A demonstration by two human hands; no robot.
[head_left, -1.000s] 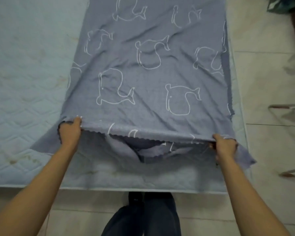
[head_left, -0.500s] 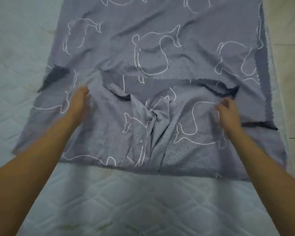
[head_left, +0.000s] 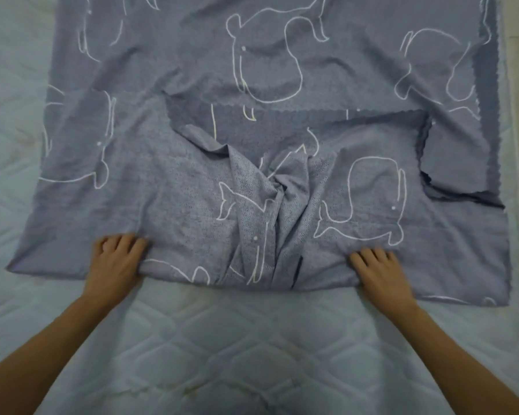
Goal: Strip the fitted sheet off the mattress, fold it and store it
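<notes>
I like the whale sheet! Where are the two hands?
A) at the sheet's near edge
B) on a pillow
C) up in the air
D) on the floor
A: the left hand and the right hand both hold the near edge of the sheet, spread on the mattress.

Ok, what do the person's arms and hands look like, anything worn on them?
No sleeves show: both arms are bare right to the frame's edge. The left hand and the right hand wear no gloves, and no watch, bracelet or ring is visible, though the right hand is a little blurred.
</notes>
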